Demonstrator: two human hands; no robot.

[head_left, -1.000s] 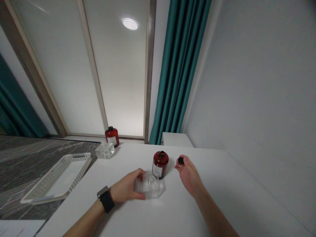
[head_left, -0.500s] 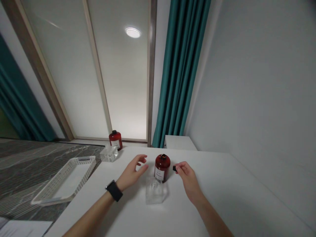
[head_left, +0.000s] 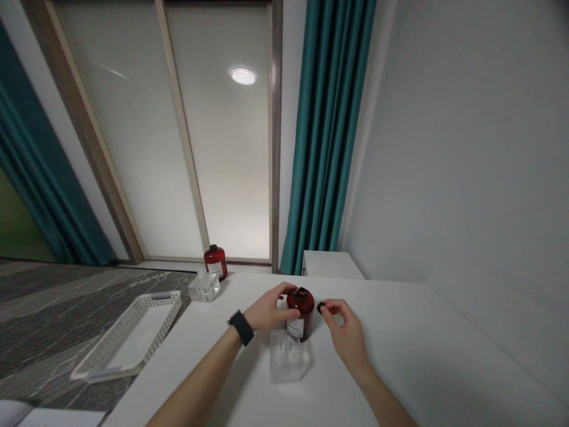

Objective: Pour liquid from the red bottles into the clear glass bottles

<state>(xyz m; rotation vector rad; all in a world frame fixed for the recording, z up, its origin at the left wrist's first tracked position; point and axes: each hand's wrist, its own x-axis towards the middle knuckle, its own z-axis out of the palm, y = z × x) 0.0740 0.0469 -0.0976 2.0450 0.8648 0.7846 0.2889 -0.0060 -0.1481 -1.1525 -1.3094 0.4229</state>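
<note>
A dark red bottle [head_left: 304, 303] with a white label stands upright and uncapped on the white table [head_left: 373, 367]. My left hand [head_left: 270, 308], with a dark watch on the wrist, is wrapped round the bottle's left side, thumb across its front. Between the thumb and fingers of my right hand [head_left: 345, 325] is a small black cap [head_left: 320, 308], held just right of the bottle, apart from it. Directly in front of the bottle sits a clear square glass container [head_left: 285, 362], overlapping the label's lower part in view.
Another red bottle [head_left: 216, 261] with its black cap on stands at the table's far left corner, beside a second clear glass container [head_left: 204, 287]. Left of the table is a white perforated basket [head_left: 113, 372]. Papers [head_left: 57, 418] lie at lower left. A white cabinet [head_left: 333, 264] stands behind.
My left hand has moved right and closed round the bottle, where before it was open beside it. My right hand still pinches the cap near the bottle. The view has shifted slightly.
</note>
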